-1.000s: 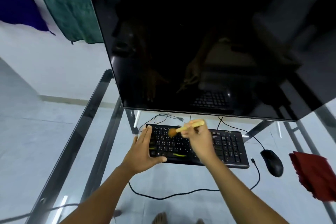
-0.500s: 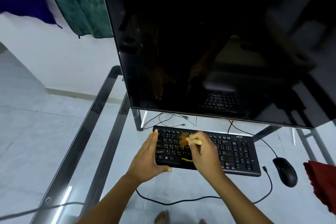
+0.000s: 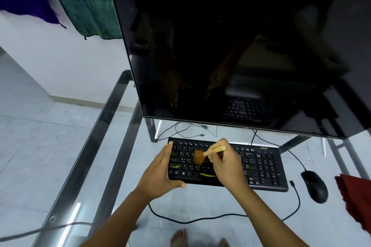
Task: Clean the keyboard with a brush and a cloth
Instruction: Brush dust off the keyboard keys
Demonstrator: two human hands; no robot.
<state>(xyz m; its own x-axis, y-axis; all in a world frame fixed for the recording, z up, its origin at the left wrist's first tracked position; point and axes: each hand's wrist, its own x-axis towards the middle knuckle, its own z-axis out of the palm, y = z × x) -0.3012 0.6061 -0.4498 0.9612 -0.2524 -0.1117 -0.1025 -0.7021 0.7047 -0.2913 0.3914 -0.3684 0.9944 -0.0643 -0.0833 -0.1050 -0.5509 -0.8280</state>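
A black keyboard lies on the glass table below the monitor. My left hand grips its left end, thumb on the front edge, fingers along the side. My right hand holds a small brush with a pale yellow handle; its brown bristles rest on the left-middle keys and look blurred. Small green-yellow bits lie on the lower keys. A red cloth lies at the right edge of the table.
A large dark monitor stands just behind the keyboard. A black mouse sits right of the keyboard, its cable looping in front. The glass table's metal frame runs along the left. Green and purple towels hang on the wall.
The brush has swept across the left-middle keys, its handle now pointing up right. My left hand keeps its grip on the keyboard's left end. The camera has tilted a little.
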